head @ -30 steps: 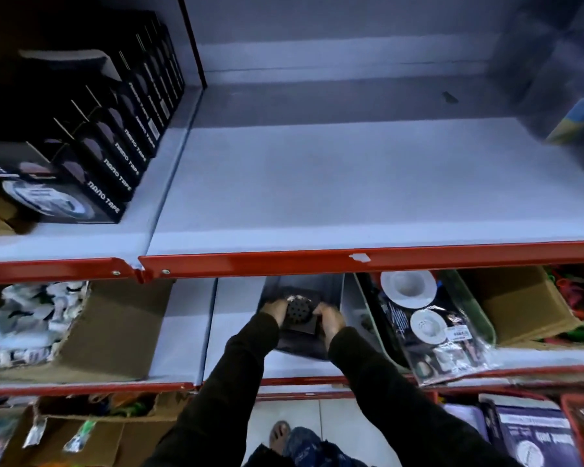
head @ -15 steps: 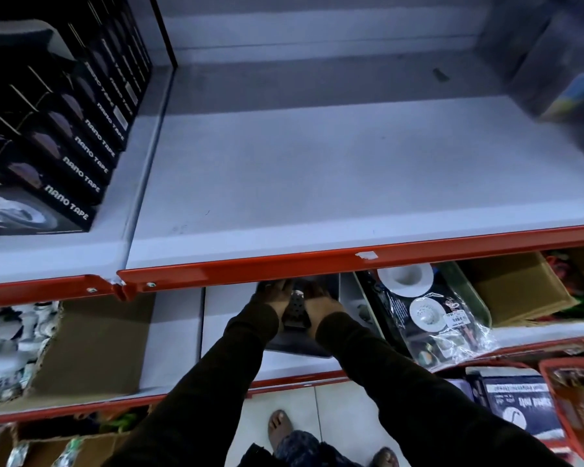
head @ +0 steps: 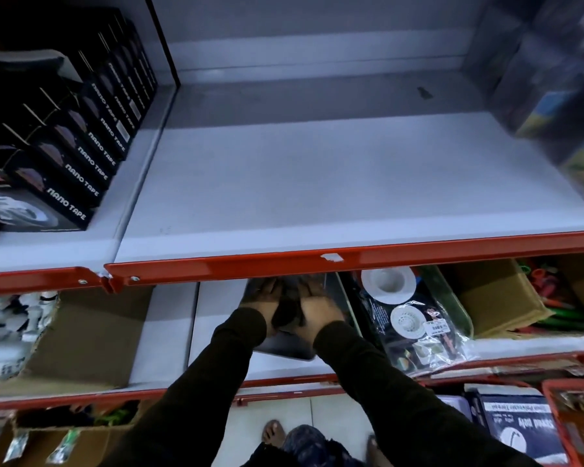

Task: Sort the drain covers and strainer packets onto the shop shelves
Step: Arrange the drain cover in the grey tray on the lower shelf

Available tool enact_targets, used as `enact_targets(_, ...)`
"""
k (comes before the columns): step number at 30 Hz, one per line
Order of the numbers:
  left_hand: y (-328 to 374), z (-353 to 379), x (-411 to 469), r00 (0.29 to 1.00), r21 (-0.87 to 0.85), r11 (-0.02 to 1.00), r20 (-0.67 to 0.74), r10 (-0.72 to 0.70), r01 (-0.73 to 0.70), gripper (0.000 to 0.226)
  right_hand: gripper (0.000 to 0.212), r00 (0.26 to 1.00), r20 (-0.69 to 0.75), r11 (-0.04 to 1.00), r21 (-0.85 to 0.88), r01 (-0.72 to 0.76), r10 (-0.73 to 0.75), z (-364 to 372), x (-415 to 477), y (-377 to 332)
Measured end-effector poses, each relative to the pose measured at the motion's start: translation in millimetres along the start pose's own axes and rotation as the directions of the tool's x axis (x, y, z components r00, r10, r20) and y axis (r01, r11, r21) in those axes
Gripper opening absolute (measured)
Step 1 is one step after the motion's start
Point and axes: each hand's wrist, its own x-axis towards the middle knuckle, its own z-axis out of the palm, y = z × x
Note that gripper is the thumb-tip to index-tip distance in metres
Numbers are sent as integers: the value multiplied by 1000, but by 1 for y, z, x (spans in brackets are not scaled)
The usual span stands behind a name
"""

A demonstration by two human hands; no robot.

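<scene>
Glossy clear plastic strainer packets (head: 415, 318), matt cardboard box (head: 499, 298), smooth painted metal shelf (head: 317, 183)

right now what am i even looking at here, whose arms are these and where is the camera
The camera is worn on a person's head and looks forward and down, so the dark-sleeved arms are that person's own. There is no machine. The left hand and right hand reach into the lower shelf and press together around a small dark item over a shallow grey tray; what the item is cannot be told here. Right of it stands a clear bin of white strainer packets. The upper shelf is mostly bare, with black nano tape boxes at its left. Cardboard boxes flank the tray.
</scene>
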Motion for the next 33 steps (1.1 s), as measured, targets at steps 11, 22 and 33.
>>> enact_targets(11, 210, 42, -3, 979, -681, 717, -1, -206, 150, 60, 61, 843, -226, 872, 98, -479, 488, -100, -77, 175)
enact_targets(22, 239, 60, 36, 814, -714, 576, -16, -581, 398, 54, 40, 925, 30, 878, 303, -371, 380, -112, -36, 216)
enact_targets(33, 244, 72, 37, 735, -855, 430, -88, -672, 290, 64, 63, 938, 5, 810, 504, -301, 346, -102, -48, 225)
